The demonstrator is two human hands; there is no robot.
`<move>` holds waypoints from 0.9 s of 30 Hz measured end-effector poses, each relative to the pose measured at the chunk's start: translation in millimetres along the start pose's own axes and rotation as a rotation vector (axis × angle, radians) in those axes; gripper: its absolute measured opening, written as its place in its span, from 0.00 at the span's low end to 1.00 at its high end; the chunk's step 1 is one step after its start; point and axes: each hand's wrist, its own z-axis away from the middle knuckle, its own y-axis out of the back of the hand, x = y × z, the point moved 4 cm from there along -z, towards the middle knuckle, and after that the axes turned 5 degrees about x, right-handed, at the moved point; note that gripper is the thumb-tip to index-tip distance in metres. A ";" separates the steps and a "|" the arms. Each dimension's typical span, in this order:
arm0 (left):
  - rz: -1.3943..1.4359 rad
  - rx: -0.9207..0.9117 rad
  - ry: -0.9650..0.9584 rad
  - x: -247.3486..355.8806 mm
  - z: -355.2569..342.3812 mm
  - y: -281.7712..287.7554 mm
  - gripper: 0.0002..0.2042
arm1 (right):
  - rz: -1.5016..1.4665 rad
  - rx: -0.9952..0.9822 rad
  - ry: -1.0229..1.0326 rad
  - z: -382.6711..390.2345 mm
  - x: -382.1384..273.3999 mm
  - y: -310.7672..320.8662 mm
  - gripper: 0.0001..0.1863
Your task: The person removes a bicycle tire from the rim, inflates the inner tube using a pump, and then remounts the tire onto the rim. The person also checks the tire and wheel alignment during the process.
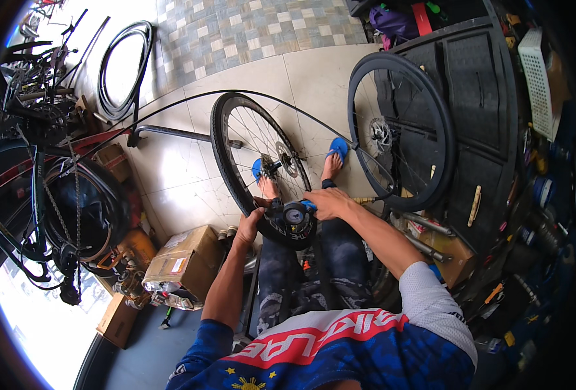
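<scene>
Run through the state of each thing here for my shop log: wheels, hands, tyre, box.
Front wheel: upright between the person's knees, tyre on.
Left hand: gripping that wheel's tyre at the bottom.
Right hand: resting on the round gauge tool at the tyre.
Second wheel: upright, leaning on the dark cabinet.
Loose tyre: lying on the floor.
Cardboard box: closed.

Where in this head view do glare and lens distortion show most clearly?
Head view: daylight glare washes out the floor at lower left; fisheye distortion bends the dark cabinet edges toward the rim; the wheel between left hand and right hand stays sharp.
</scene>
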 end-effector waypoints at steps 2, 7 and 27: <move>0.032 0.014 0.039 0.8 0.4 0.3 0.18 | 0.041 -0.002 -0.026 -0.8 -1.4 -1.5 0.27; 0.043 0.041 0.053 6.4 -1.9 1.5 0.15 | 0.053 0.062 -0.113 1.6 -8.1 1.8 0.22; 0.015 0.037 0.041 15.7 -7.3 -0.1 0.12 | 0.108 0.017 -0.120 -2.0 -13.5 5.0 0.25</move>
